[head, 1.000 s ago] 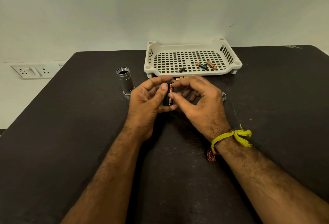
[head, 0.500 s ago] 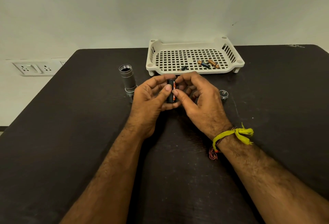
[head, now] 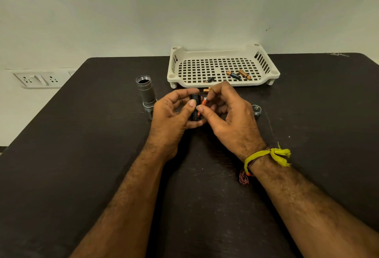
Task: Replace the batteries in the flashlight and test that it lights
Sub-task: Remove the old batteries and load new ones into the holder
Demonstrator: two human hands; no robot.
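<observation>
Fingers of left hand (head: 174, 118) wrapped around black battery holder (head: 194, 106), thumb pressed on its side, kept upright for loading. Right hand (head: 227, 118) pinching orange-labelled battery (head: 204, 101) between thumb and forefinger, tilted against holder's 2 o'clock side, probably being seated in a slot. Flashlight body (head: 146, 90) standing open-end up at 9 o'clock of the hands, on dark table (head: 71, 155), ready to receive the holder. Tail cap (head: 256, 109) lying at 3 o'clock, spring up. White perforated tray (head: 217, 82) at 12 o'clock, holding three copper-topped batteries (head: 235, 75), likely the spent ones; another battery (head: 206, 89) just below its front edge. Lighting test not yet possible.
</observation>
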